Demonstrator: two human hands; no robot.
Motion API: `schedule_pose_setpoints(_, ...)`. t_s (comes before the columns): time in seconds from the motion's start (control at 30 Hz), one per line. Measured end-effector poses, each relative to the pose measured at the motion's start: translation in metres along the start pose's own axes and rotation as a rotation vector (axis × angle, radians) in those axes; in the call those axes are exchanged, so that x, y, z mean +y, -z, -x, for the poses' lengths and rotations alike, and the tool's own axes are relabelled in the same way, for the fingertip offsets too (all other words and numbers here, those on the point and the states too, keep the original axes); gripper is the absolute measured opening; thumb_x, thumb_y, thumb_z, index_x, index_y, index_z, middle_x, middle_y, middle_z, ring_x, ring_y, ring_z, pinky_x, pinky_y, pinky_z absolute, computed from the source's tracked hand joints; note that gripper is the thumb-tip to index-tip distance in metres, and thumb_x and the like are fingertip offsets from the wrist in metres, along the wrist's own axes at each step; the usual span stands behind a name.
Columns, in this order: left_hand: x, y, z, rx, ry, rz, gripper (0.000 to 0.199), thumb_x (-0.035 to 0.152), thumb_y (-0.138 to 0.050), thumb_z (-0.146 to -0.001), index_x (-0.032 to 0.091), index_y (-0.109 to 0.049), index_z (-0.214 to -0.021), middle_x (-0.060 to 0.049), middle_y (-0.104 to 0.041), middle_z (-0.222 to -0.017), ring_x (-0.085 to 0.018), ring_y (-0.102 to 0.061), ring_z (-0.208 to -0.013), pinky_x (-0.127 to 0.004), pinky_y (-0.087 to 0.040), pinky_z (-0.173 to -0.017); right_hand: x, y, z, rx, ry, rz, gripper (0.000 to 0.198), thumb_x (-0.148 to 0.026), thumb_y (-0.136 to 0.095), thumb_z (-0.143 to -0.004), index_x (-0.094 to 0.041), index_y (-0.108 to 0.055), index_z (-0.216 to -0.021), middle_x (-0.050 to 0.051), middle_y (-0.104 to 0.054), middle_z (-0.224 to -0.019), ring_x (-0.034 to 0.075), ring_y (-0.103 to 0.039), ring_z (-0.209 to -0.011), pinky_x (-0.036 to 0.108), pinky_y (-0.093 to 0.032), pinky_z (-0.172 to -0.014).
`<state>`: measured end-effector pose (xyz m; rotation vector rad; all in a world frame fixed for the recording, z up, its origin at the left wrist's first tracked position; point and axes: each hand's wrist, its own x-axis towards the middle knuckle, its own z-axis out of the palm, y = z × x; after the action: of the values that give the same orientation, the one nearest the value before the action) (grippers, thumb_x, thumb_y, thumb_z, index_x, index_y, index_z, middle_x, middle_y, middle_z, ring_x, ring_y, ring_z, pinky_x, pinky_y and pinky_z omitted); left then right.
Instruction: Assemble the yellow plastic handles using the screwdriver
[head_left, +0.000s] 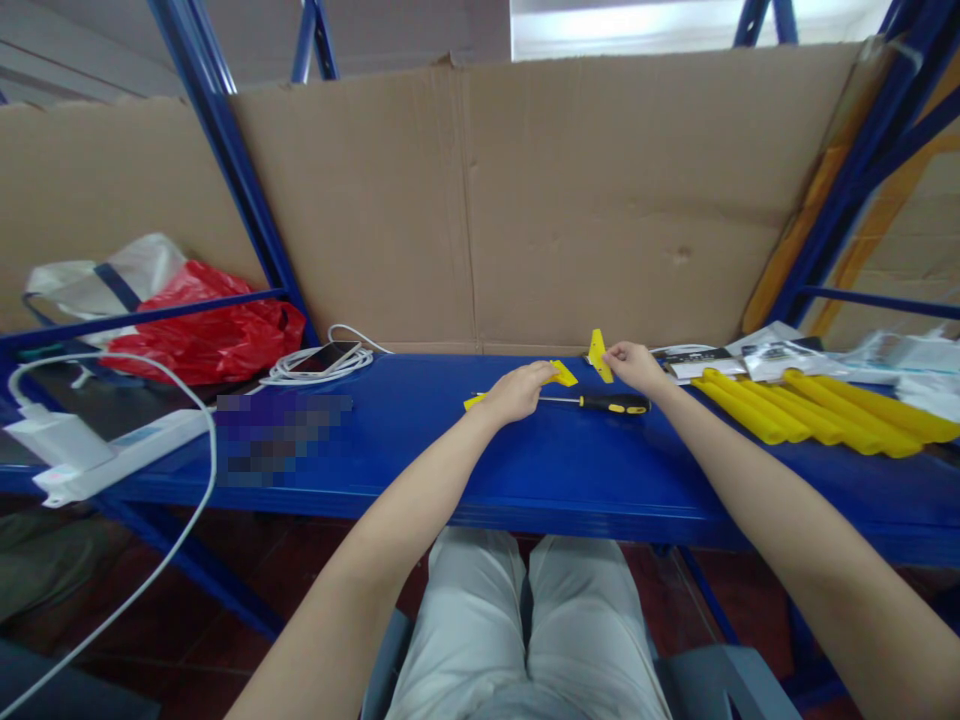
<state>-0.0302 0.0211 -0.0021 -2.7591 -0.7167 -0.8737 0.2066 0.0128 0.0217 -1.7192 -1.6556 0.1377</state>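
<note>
My left hand (519, 390) is closed around a yellow plastic part (564, 374). One end of yellow sticks out past the fingertips, and a bit more yellow shows on the wrist side; the middle is hidden under the palm. My right hand (630, 363) pinches the edge of a small flat yellow piece (598, 356), held up just beyond the left fingertips with a gap between the two. Below and between both hands, a screwdriver (615, 403) with a black and yellow handle lies on the blue tabletop (420, 440), its shaft pointing left.
Several long yellow parts (817, 405) lie side by side at the right, with plastic packets (780, 355) behind them. A white power strip (142, 450), a coiled white cable (319, 368) and a red bag (217, 325) occupy the left. A cardboard sheet (480, 200) stands behind.
</note>
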Motion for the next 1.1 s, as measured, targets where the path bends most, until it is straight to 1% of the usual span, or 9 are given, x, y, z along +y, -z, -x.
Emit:
schedule_pose_setpoints(0.13,-0.001,-0.001,0.0,-0.006,0.019,-0.011,0.047,0.0,-0.042,-0.078,0.018,-0.057,-0.119,-0.008,-0.059,-0.128,-0.018,-0.053,-0.121,-0.039,-0.04,-0.105,0.007,-0.001,-0.002,-0.076,-0.306,-0.124,0.02,-0.016,-0.059,-0.08,-0.01,-0.064,-0.098,0.009,-0.071,-0.075,0.014,-0.06,-0.053,0.022,-0.043,-0.048)
schedule_pose_setpoints(0.23,-0.001,-0.002,0.0,0.0,0.02,-0.006,0.048,0.0,-0.042,-0.078,0.019,-0.057,-0.119,-0.007,-0.059,-0.128,-0.018,-0.052,-0.121,-0.039,-0.04,-0.105,0.007,-0.001,0.0,-0.115,-0.366,-0.135,0.022,-0.015,-0.061,-0.079,-0.01,-0.063,-0.1,0.01,-0.071,-0.075,0.012,-0.058,-0.05,0.02,-0.039,-0.043)
schedule_pose_setpoints(0.33,-0.001,-0.002,0.0,0.006,0.02,0.002,0.047,0.0,-0.042,-0.078,0.019,-0.057,-0.119,-0.007,-0.059,-0.128,-0.018,-0.052,-0.121,-0.038,-0.04,-0.105,0.005,-0.003,0.003,-0.137,-0.377,-0.124,0.026,-0.017,-0.057,-0.082,-0.01,-0.061,-0.107,0.012,-0.072,-0.087,0.013,-0.062,-0.056,0.02,-0.041,-0.046)
schedule_pose_setpoints(0.47,0.0,-0.001,0.0,-0.003,0.039,0.001,0.045,0.0,-0.043,-0.079,0.016,-0.057,-0.118,-0.01,-0.059,-0.127,-0.019,-0.052,-0.121,-0.039,-0.04,-0.105,0.007,-0.006,0.002,-0.187,-0.265,-0.052,0.043,-0.024,-0.052,-0.086,-0.007,-0.052,-0.125,0.015,-0.069,-0.104,0.017,-0.067,-0.079,0.024,-0.049,-0.064)
schedule_pose_setpoints(0.57,0.0,0.0,0.0,-0.007,0.044,0.003,0.044,0.0,-0.043,-0.079,0.015,-0.058,-0.118,-0.011,-0.059,-0.127,-0.019,-0.052,-0.121,-0.038,-0.04,-0.105,0.011,-0.004,-0.001,-0.211,0.001,0.107,0.032,-0.023,-0.052,-0.085,-0.01,-0.064,-0.111,0.013,-0.068,-0.109,0.019,-0.064,-0.097,0.026,-0.047,-0.083)
schedule_pose_setpoints(0.67,-0.002,-0.001,0.0,0.007,0.039,0.009,0.045,0.0,-0.043,-0.079,0.017,-0.058,-0.118,-0.009,-0.06,-0.127,-0.019,-0.053,-0.121,-0.039,-0.041,-0.104,0.014,-0.003,-0.003,-0.308,0.179,0.2,0.025,-0.029,-0.05,-0.085,-0.017,-0.072,-0.091,0.004,-0.071,-0.101,0.02,-0.063,-0.098,0.026,-0.046,-0.088)
schedule_pose_setpoints(0.8,-0.002,-0.002,0.0,0.013,0.032,0.017,0.046,0.0,-0.043,-0.078,0.02,-0.057,-0.117,-0.007,-0.06,-0.126,-0.018,-0.053,-0.12,-0.039,-0.041,-0.104,0.013,-0.006,-0.003,-0.431,0.207,0.287,0.031,-0.039,-0.048,-0.086,-0.021,-0.074,-0.086,0.001,-0.073,-0.089,0.022,-0.065,-0.092,0.03,-0.048,-0.084)
schedule_pose_setpoints(0.93,-0.001,-0.001,0.0,-0.004,0.041,0.02,0.045,-0.001,-0.043,-0.077,0.018,-0.058,-0.116,-0.008,-0.06,-0.126,-0.019,-0.053,-0.12,-0.038,-0.041,-0.104,0.008,-0.008,0.0,-0.449,0.184,0.314,0.036,-0.039,-0.043,-0.089,-0.022,-0.075,-0.088,0.004,-0.072,-0.101,0.023,-0.065,-0.094,0.031,-0.048,-0.086)
schedule_pose_setpoints(1.1,0.0,0.0,0.0,0.005,0.04,0.02,0.045,-0.001,-0.043,-0.078,0.019,-0.058,-0.116,-0.007,-0.06,-0.126,-0.018,-0.054,-0.119,-0.039,-0.041,-0.104,0.004,-0.005,0.004,-0.47,0.176,0.254,0.035,-0.036,-0.043,-0.091,-0.019,-0.072,-0.104,0.005,-0.066,-0.118,0.024,-0.061,-0.107,0.032,-0.044,-0.095)
